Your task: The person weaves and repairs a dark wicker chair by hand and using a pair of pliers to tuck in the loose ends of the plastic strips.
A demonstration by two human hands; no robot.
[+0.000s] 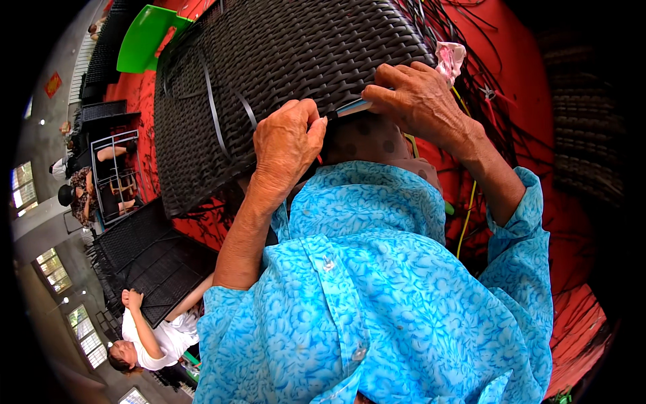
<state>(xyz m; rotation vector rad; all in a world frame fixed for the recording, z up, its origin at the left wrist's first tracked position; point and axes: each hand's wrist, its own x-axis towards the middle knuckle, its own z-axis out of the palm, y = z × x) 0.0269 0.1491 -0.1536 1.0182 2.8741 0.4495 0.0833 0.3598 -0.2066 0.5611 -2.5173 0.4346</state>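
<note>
A large black woven wicker panel (289, 60) lies across my lap, its near edge toward me. My left hand (288, 141) is closed at that edge, thumb and forefinger pinched on a small black strand end (331, 115). My right hand (420, 101) is curled over the same edge farther right. A slim blue-and-silver piece (354, 106) runs from its fingers along the edge toward the left thumb; its exact kind cannot be made out. Two loose flat strands (214, 108) stand up from the weave left of my hands.
Loose black strands (488, 101) lie on the red floor (511, 60) at right, near a crumpled pink-and-white wrapper (450, 59). A green plastic chair (145, 40) stands at far left. A person in white (161, 340) works on another dark panel (151, 262); other people sit beyond.
</note>
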